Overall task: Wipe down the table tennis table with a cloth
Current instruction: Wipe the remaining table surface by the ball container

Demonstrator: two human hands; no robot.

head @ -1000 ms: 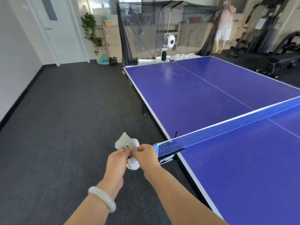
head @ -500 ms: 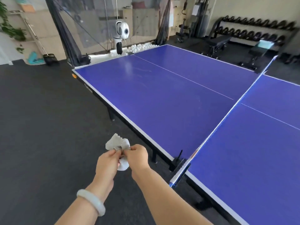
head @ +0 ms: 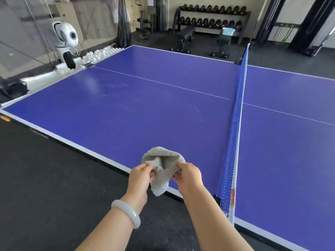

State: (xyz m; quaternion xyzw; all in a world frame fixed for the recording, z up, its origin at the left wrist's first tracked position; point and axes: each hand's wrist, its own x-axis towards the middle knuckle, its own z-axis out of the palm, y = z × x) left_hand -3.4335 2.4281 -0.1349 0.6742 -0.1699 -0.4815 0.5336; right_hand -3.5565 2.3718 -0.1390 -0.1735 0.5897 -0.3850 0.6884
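A blue table tennis table (head: 137, 109) with white lines fills the view, its near edge running from left to lower right. Faint pale smears show on its left half. A light grey cloth (head: 163, 169) hangs bunched in the air over the table's near edge. My left hand (head: 140, 177), with a pale bangle on its wrist, pinches the cloth's left side. My right hand (head: 189, 176) pinches its right side. The cloth is spread a little between both hands and does not touch the table.
A blue net (head: 235, 124) crosses the table just right of my hands. A white ball machine (head: 66, 42) and several white balls (head: 97, 54) sit at the table's far left end, inside black netting. Weight benches (head: 183, 36) and a dumbbell rack (head: 210, 17) stand behind. Dark floor lies to the left.
The view has swung right and closer to the table. Both hands have carried the cloth from over the floor to over the table's near edge and pulled it wider apart.
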